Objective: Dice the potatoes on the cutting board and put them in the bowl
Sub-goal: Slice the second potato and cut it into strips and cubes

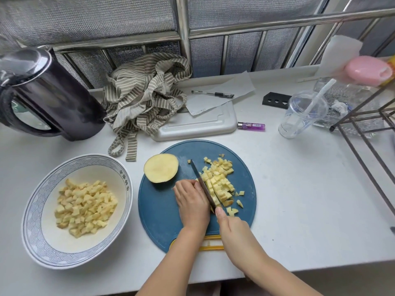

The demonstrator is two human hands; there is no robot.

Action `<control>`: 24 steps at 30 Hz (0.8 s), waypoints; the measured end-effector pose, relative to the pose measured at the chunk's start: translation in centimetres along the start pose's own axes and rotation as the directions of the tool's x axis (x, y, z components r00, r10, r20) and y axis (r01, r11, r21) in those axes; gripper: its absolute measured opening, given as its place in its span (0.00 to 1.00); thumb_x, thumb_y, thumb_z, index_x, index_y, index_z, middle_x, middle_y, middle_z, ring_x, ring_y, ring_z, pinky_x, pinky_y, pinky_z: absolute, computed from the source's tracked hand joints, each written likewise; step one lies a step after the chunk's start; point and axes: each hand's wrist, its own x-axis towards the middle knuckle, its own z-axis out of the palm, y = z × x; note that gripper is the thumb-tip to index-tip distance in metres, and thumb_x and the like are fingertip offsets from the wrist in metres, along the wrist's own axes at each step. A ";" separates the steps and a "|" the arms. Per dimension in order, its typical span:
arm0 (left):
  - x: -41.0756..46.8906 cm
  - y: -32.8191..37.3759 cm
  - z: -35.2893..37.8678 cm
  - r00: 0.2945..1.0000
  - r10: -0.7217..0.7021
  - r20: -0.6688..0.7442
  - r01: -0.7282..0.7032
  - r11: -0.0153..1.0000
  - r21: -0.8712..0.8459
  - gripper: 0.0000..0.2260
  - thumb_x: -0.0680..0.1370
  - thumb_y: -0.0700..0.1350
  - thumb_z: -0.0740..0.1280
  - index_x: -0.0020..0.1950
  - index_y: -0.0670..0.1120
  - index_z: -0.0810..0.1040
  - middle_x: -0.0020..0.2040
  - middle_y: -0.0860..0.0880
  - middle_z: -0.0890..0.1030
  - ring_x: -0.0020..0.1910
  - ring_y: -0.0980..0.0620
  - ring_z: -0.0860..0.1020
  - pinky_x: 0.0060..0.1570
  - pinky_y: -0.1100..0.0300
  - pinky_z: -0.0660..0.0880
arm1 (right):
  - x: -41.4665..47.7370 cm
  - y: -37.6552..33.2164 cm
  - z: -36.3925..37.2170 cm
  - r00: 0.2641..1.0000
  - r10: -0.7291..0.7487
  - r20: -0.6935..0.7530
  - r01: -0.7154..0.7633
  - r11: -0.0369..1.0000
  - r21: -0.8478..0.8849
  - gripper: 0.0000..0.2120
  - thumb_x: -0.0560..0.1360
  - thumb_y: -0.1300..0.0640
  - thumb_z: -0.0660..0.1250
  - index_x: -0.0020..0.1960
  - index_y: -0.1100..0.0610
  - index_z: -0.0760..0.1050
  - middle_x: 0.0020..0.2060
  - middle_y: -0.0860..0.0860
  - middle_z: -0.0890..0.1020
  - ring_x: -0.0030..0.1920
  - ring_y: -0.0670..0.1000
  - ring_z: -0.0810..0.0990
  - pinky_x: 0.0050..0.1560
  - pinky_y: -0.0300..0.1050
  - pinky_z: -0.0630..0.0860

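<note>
A round blue cutting board (162,212) lies in front of me. On its far left sits a potato half (161,168), cut face up. A heap of potato dice (220,182) covers the board's right side. My right hand (230,228) grips the handle of a dark-bladed knife (202,184), whose blade stands along the left edge of the heap. My left hand (192,201), fingers curled, presses down on the uncut potato strips just left of the blade. A white bowl (42,189) with a blue patterned rim stands to the left, holding several dice (85,208).
A black kettle (47,92) stands at the back left, a striped cloth (141,92) behind the board. A white tray (196,124), paper with a pen (212,94), a purple lighter (251,126), a plastic cup (303,114) and a metal rack (367,129) occupy the back and right.
</note>
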 end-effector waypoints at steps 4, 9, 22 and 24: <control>-0.1 0.0 0.0 1.000 0.011 0.003 -0.011 1.000 0.015 0.12 0.80 0.47 0.51 0.44 0.42 0.69 0.45 0.44 0.71 0.45 0.47 0.68 0.49 0.51 0.69 | 0.0 -0.4 -0.2 1.000 0.019 0.017 -0.019 1.000 -0.014 0.26 0.82 0.41 0.42 0.32 0.54 0.63 0.29 0.47 0.69 0.31 0.45 0.67 0.32 0.40 0.63; 0.0 -0.4 -0.1 1.000 0.030 0.001 -0.030 0.998 0.048 0.11 0.80 0.46 0.52 0.44 0.43 0.69 0.44 0.44 0.71 0.44 0.46 0.68 0.47 0.51 0.70 | 0.3 -1.0 -0.2 0.999 0.050 0.018 -0.049 0.998 -0.026 0.27 0.82 0.41 0.43 0.32 0.54 0.65 0.29 0.48 0.71 0.32 0.46 0.69 0.33 0.41 0.64; 0.1 -0.4 0.0 0.996 0.088 -0.009 -0.087 0.990 0.110 0.09 0.79 0.45 0.53 0.43 0.44 0.68 0.42 0.45 0.71 0.42 0.47 0.69 0.46 0.53 0.70 | 1.4 -0.2 0.8 0.997 0.075 0.020 -0.075 0.997 -0.034 0.27 0.82 0.42 0.41 0.33 0.55 0.64 0.29 0.49 0.70 0.31 0.46 0.69 0.32 0.42 0.63; 0.2 -0.5 -0.1 0.996 0.089 -0.007 -0.088 0.990 0.109 0.08 0.79 0.45 0.53 0.43 0.44 0.68 0.42 0.45 0.71 0.41 0.47 0.69 0.46 0.54 0.69 | 1.6 0.1 1.4 0.999 0.050 0.001 -0.050 0.998 -0.036 0.27 0.83 0.43 0.42 0.33 0.55 0.63 0.29 0.49 0.70 0.32 0.46 0.68 0.34 0.43 0.63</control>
